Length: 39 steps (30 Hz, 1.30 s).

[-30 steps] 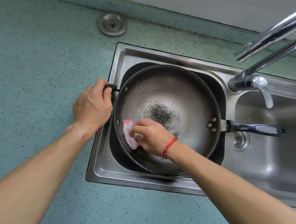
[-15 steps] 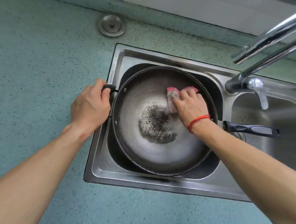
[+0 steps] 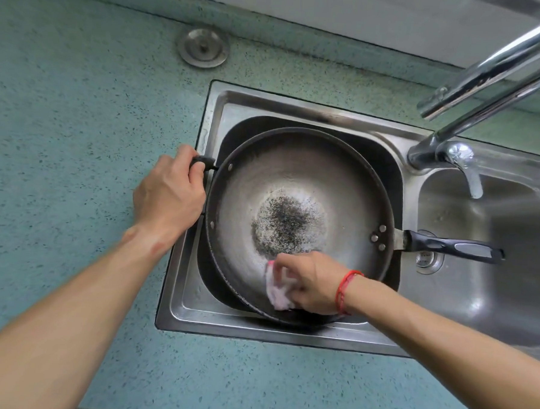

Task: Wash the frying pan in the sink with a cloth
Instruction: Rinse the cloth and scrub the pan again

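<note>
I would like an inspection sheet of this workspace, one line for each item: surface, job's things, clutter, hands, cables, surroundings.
Surface: speckled teal countertop with a steel double sink set in it.
Job's things: frying pan in the left basin, dark patch at its centre, long handle over the right basin; cloth on the pan's near inner wall.
Clutter: metal sink plug on the countertop behind the sink.
Hands: left hand grips the side handle; right hand holds the cloth.
Cables: nothing seen.
Surroundings: chrome faucet at back right.

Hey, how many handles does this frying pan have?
2. The short handle sits at the left rim of the frying pan, gripped by the left hand. The long handle sticks out right over the second basin, untouched.
</note>
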Available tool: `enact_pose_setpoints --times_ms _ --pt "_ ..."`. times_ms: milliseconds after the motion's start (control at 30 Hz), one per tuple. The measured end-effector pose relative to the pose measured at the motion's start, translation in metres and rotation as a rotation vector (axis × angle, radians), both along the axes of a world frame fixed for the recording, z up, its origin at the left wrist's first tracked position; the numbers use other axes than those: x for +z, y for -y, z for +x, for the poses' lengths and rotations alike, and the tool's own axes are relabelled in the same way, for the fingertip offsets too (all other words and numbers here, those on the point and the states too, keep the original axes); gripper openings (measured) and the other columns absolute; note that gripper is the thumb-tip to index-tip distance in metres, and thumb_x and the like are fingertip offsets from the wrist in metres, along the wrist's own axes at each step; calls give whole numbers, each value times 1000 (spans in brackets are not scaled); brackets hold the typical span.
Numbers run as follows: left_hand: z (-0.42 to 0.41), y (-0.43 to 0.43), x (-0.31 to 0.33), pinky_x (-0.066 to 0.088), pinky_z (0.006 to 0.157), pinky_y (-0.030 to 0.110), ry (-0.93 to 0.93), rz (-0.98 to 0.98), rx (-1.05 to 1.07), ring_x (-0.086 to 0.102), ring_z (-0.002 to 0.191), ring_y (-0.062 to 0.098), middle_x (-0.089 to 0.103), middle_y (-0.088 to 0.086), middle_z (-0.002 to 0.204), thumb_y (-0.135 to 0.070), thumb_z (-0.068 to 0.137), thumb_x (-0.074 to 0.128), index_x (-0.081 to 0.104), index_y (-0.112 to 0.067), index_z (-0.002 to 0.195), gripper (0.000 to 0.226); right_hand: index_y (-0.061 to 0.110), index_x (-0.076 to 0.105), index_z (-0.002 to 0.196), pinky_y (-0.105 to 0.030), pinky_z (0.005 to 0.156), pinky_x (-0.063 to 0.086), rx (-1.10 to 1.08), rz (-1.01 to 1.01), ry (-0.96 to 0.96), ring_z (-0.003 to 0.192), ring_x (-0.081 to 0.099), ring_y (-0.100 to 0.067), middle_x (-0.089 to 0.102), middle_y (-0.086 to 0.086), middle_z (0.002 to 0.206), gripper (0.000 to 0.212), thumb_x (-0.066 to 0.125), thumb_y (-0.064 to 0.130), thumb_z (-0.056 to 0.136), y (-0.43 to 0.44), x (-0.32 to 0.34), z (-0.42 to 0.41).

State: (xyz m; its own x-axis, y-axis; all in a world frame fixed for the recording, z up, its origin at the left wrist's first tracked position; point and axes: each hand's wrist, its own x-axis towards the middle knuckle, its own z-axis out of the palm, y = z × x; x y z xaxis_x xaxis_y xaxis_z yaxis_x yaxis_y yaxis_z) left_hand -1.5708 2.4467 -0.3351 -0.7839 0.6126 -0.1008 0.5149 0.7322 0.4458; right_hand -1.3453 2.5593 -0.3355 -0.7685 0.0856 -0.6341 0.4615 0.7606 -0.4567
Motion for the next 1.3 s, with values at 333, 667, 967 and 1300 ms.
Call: enact_pose_setpoints --times_ms 333,667,967,1300 --pt "-2 0 -2 32 65 36 -11 5 16 44 76 27 53 6 89 -36 102 36 50 -22 105 20 12 69 86 -30 65 47 -262 45 -760 77 56 -23 60 -9 89 13 63 3 79 21 -46 -80" --pt "-2 1 -2 33 69 35 20 22 16 45 79 25 53 2 91 -36 103 37 52 -25 107 19 4 66 81 -48 67 51 121 845 -701 82 58 -35 58 -17 85 23 46 11 88 -94 -39 -93" --pt "0 1 0 33 66 37 13 26 27 46 78 27 59 10 94 -34 103 38 53 -21 109 21 6 52 122 -50 82 49 209 958 163 105 55 -38 58 -16 110 30 44 11 93 -90 -9 -13" --pt "1 0 -2 37 65 39 2 27 40 49 78 30 60 14 94 -36 102 37 52 -20 108 22 18 66 98 -29 78 55 57 182 398 90 67 -24 70 -6 97 22 60 23 78 -5 18 -7"
